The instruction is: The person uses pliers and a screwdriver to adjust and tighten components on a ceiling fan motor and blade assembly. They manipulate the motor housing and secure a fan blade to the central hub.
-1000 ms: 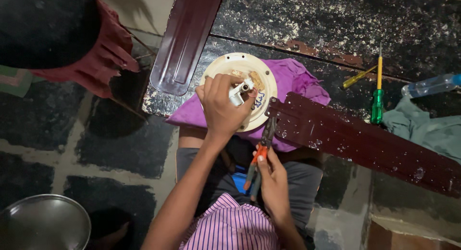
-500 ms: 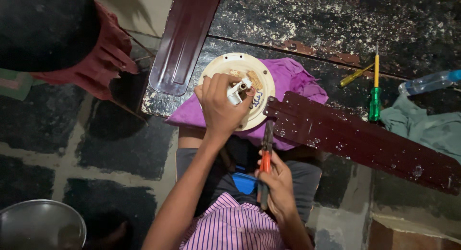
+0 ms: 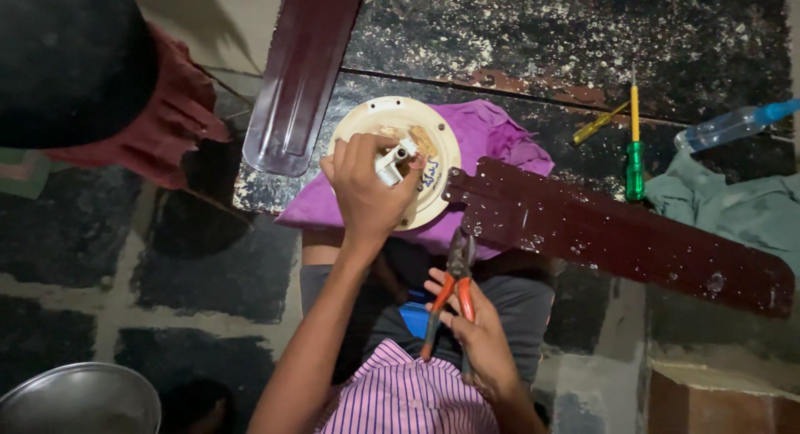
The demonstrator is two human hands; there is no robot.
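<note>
A clear plastic bottle point(image 3: 733, 125), blue-capped, possibly lies far right.

Left hand point(image 3: 367, 192) on fan motor point(image 3: 398, 150)

cream fan hub point(image 3: 433, 180) | flat; orange-handled pliers point(image 3: 451, 294) | upright, perhaps half-open

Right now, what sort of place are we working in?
Probably a home floor used as a repair spot: dark stone floor, a dismantled ceiling fan hub on purple cloth, a green screwdriver.
</note>
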